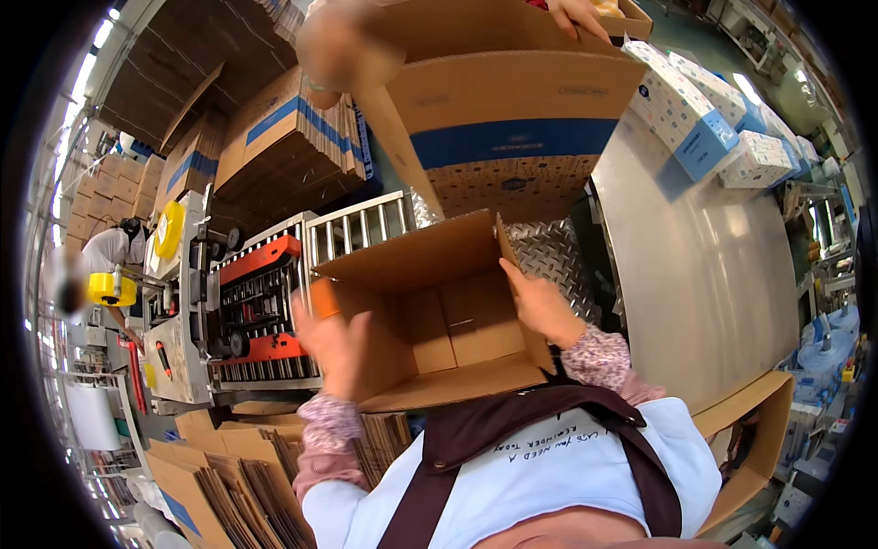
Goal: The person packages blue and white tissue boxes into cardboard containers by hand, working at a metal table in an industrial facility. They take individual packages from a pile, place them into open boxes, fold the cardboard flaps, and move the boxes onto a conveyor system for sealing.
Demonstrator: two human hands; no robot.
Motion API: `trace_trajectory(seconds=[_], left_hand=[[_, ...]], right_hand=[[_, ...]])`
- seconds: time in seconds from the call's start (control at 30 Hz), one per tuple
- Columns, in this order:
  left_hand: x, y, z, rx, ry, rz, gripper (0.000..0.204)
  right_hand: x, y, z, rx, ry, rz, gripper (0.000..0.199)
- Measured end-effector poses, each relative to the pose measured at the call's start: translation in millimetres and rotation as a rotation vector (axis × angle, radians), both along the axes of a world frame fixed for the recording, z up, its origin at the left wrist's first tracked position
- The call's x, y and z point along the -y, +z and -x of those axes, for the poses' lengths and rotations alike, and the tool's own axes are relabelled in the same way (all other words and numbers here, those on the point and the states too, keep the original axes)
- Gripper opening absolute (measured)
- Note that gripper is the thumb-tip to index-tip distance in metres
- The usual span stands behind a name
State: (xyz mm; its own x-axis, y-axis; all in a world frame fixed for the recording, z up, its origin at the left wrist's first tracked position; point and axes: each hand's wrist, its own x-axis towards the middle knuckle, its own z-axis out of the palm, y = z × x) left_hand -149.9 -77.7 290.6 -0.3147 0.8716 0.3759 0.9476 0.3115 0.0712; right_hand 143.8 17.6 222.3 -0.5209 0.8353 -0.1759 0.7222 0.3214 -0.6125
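An open cardboard box [448, 334] stands in front of me, its inside bare and its upper flaps raised. My right hand [547, 306] grips the box's right wall, fingers along the outer edge. Beside the left wall, my left hand [334, 348] has its fingers stretched and the thumb apart. A small orange piece [324, 299] shows at the left fingertips; whether it is worn or held is unclear. Just beyond stands a larger cardboard box [512, 91] with a blue band, patterned packages visible in front of its lower side. Another person's hand [578, 13] rests on its far edge.
A roller machine [261, 311] with red-orange bars lies at left. Flattened cartons [238, 476] stand near my left, with more stacks [283, 137] farther off. On the right is a metal table [704, 284] with white and blue packages [681, 110]. A person [114, 247] works far left.
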Motion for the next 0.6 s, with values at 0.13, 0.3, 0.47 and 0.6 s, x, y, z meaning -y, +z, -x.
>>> trace_trajectory(seconds=[0.13,0.3,0.47,0.6], left_hand=[[91.5,-97.7,143.7,1.227,0.206,0.197,0.041],[102.0,-181.3,159.5,0.640,0.255,-0.052,0.061],[90.1,-251.5,103.0,1.120,0.167,0.123,0.070],[32.4,-223.9,52.6,2.037,0.235,0.205,0.062]], right_hand=[[-33.4,-3.9,-53.8,-0.293,0.098,0.172,0.070],[-38.4,-78.1,-87.6,0.053,-0.040,0.165,0.073],[18.2,-118.7,-29.4,0.190,-0.092,0.141,0.089],[-5.0,-114.6,-72.9,-0.114,-0.110,0.400,0.086]])
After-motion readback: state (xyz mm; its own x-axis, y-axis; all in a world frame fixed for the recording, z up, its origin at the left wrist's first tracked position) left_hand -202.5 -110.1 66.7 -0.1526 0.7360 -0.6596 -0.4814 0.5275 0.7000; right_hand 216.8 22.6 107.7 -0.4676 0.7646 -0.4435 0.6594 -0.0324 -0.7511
